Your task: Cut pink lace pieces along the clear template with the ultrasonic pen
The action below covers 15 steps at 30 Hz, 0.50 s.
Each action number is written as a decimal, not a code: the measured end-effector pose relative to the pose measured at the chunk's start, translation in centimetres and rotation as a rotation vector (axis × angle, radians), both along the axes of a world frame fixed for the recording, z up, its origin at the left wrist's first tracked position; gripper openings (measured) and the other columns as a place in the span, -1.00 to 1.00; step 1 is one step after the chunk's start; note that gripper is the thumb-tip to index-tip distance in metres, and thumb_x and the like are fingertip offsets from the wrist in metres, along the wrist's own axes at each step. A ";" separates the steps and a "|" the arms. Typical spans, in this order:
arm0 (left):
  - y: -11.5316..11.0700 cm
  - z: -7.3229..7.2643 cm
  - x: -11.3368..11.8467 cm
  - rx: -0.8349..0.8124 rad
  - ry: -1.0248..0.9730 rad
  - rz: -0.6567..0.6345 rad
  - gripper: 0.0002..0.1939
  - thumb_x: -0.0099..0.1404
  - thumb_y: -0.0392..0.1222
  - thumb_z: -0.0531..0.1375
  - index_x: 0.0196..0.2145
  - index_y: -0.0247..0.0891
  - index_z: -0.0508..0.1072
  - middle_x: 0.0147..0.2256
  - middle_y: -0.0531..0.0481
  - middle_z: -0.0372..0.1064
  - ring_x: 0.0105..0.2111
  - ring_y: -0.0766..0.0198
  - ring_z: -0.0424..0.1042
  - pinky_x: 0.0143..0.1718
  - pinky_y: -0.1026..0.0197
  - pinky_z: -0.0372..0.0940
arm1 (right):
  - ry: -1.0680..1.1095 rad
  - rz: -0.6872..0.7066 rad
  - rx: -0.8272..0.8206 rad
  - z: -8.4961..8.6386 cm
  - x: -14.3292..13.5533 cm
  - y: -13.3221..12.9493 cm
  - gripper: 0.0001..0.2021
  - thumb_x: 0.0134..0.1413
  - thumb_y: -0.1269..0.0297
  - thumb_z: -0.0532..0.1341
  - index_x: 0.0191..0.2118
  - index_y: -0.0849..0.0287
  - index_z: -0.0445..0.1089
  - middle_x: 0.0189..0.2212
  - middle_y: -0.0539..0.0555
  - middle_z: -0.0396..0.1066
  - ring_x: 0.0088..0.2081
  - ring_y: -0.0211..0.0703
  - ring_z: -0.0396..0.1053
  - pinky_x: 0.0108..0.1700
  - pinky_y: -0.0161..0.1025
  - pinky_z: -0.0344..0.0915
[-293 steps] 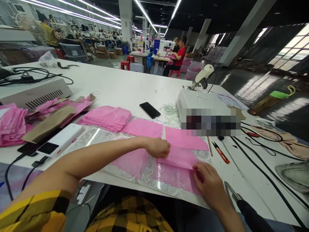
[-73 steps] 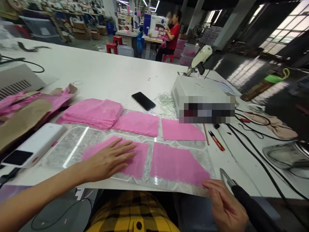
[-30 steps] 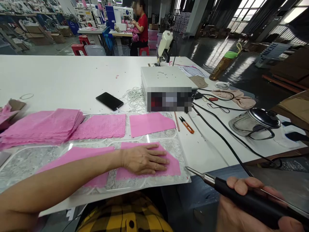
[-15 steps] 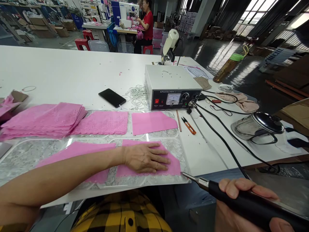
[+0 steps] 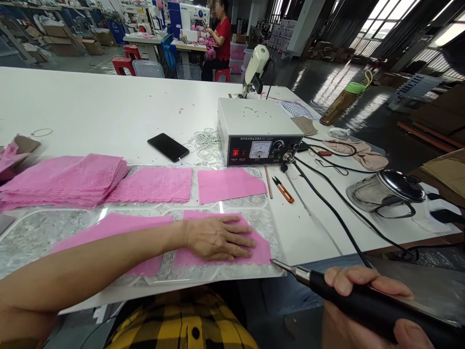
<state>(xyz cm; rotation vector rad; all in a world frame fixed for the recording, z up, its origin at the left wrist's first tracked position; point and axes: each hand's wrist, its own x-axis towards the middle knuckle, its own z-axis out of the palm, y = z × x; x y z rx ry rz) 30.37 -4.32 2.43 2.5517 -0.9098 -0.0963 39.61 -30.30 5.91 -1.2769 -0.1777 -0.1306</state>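
My left hand (image 5: 220, 238) lies flat, fingers stretched out, on a pink fabric piece (image 5: 259, 247) near the table's front edge. In my right hand (image 5: 363, 300) is a black-handled ultrasonic welding pen (image 5: 341, 293), its metal tip at the lower right corner of that piece. Whether the tip touches the fabric I cannot tell. My forearm partly covers another pink piece (image 5: 119, 224) to the left. Behind lie a third cut piece (image 5: 230, 185), a lace-textured piece (image 5: 156, 184) and a stack of pink lace pieces (image 5: 65, 179). A clear patterned mat (image 5: 32, 232) is underneath.
A control box (image 5: 259, 118) with a meter stands behind the fabric, black cables (image 5: 334, 213) running right. Orange thread snips (image 5: 283, 189), a phone (image 5: 168, 147) and a lidded glass mug (image 5: 387, 191) are on the table. A person in red (image 5: 221, 36) sits at a sewing machine beyond.
The view has shifted very slightly. Both hands, the pen and the fabric keep nearly the same places, with the pen tip still at the corner.
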 end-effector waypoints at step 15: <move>-0.1 0.1 0.0 -0.042 -0.057 -0.004 -0.59 0.44 -0.08 0.03 0.19 -0.11 0.34 0.24 -0.01 0.19 0.32 0.13 0.03 0.38 -0.03 -0.34 | -0.089 0.031 -0.062 -0.4 0.5 -1.2 -0.83 -0.10 0.06 0.05 -0.37 -0.18 0.35 -0.45 0.01 0.08 -0.52 -0.05 0.02 -0.44 -0.01 0.11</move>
